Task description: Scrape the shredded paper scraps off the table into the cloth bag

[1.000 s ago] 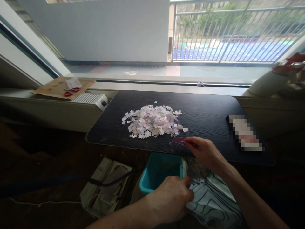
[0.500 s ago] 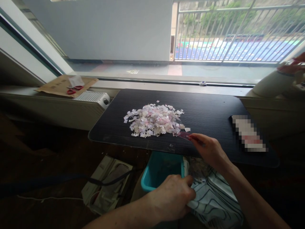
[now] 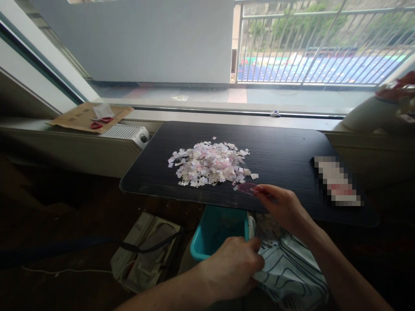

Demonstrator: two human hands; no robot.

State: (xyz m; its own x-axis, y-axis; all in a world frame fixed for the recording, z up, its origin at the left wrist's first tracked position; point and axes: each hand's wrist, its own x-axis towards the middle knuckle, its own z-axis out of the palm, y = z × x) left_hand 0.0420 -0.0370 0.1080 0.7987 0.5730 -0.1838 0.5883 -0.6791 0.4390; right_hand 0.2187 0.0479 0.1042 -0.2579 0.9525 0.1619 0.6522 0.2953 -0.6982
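Note:
A heap of small white and pinkish paper scraps (image 3: pixel 210 164) lies on the dark tabletop (image 3: pixel 275 151). At the heap's near right side my right hand (image 3: pixel 280 201) pinches a thin, see-through pink flat piece (image 3: pixel 248 188), its far end close to a few loose scraps. My left hand (image 3: pixel 238 263) is closed on the edge of a light cloth with dark wavy lines (image 3: pixel 292 272), below the table's front edge; more scraps lie in the cloth's opening. Just left of that cloth stands a teal bin (image 3: pixel 197 242), partly hidden by my left hand.
A dark flat object with a blurred top (image 3: pixel 339 181) lies at the table's right. Red-handled scissors (image 3: pixel 102 122) rest on a brown envelope (image 3: pixel 71 119) beside a white slatted unit (image 3: pixel 126 133). A white spray bottle (image 3: pixel 366 108) stands on the right sill; a beige case (image 3: pixel 145 250) is on the floor.
My right hand has drawn the pink piece slightly left and toward the table's front edge. A loose scrap now lies by its tip. My left hand keeps its hold on the cloth.

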